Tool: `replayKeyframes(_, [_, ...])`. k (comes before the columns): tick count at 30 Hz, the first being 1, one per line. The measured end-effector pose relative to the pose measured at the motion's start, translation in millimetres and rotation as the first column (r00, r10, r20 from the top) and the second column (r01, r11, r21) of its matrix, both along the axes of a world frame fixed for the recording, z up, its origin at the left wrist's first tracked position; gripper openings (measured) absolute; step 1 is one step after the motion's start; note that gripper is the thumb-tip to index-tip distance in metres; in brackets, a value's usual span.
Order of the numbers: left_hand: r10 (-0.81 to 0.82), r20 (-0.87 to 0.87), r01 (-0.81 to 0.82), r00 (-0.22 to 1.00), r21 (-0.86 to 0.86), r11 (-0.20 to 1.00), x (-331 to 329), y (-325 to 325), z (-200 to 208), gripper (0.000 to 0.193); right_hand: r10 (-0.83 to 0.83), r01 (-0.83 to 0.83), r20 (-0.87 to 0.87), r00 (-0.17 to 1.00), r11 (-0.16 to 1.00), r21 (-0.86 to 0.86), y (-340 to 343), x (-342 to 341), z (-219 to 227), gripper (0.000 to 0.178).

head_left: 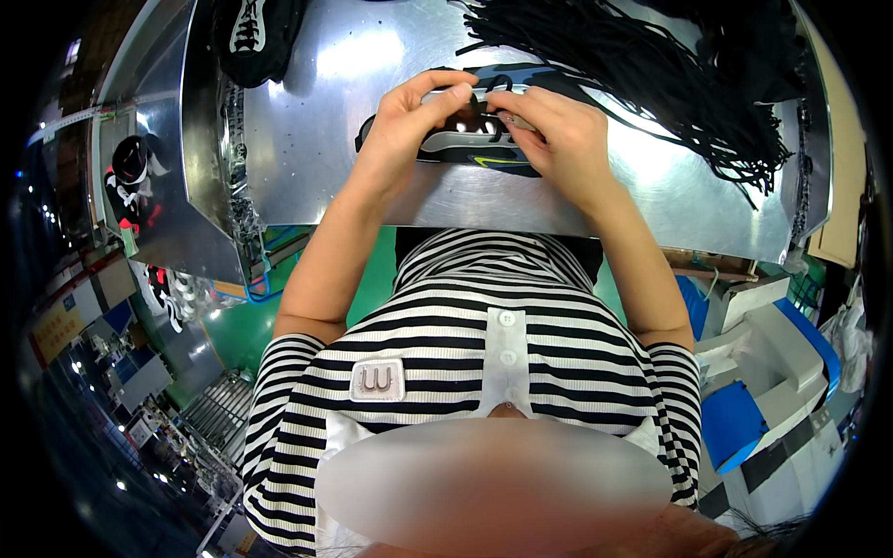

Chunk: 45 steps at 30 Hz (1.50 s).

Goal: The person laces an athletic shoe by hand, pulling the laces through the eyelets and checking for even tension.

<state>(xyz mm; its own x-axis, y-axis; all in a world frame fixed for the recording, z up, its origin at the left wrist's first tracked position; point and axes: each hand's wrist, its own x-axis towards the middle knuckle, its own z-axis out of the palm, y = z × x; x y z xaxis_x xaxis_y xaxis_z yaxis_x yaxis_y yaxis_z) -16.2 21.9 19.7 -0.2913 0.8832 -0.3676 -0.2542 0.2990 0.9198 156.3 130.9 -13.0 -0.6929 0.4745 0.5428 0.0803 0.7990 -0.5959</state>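
A black shoe (460,156) with grey panels and a yellow-green mark lies sideways on the metal table, under both my hands. Black shoelace (503,84) loops up from its opening. My left hand (402,121) comes over the shoe's left part, thumb and forefinger pinched on a dark strand of the lace. From the other side my right hand (565,130) pinches the lace close to the left fingertips. The curled fingers partly hide the shoe's middle and the lace ends.
A large bundle of black laces (642,84) spreads over the table's far right. Another black shoe with white lacing (251,42) sits at the far left. The shiny metal table (302,172) has raised side edges. Grey and blue bins (758,358) stand low at the right.
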Motion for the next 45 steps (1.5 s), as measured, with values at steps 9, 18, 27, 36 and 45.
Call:
replayKeyframes(9, [0.026, -0.012, -0.026, 1.0, 0.024, 0.999, 4, 0, 1, 0.032, 0.013, -0.004, -0.1, 0.995, 0.996, 0.089, 1, -9, -1, 0.017])
replayKeyframes(18, [0.077, 0.009, -0.078, 0.997, 0.016, 0.997, 2, 21, 3, 0.034, 0.157, -0.136, -0.264, 0.952, 0.986, 0.097, -43, 13, 27, 0.024])
replayKeyframes(27, [-0.316, -0.403, 0.271, 0.859, -0.165, 0.948, 1, 3, 32, 0.053, 0.096, -0.07, 0.003, 0.995, 0.751, -0.656, -40, 35, 4, 0.023])
replayKeyframes(36, [-0.164, -0.854, 0.304, 0.494, -0.008, 0.953, 18, -27, 6, 0.024, -0.022, 0.172, 0.186, 0.982, 0.501, -0.848, -39, 17, 2, 0.016])
replayKeyframes(45, [-0.137, -0.79, 0.29, 0.598, 0.053, 0.956, 16, -20, 3, 0.026, -0.23, -0.034, -0.101, 0.968, 0.28, -0.96, -36, -4, -1, 0.011])
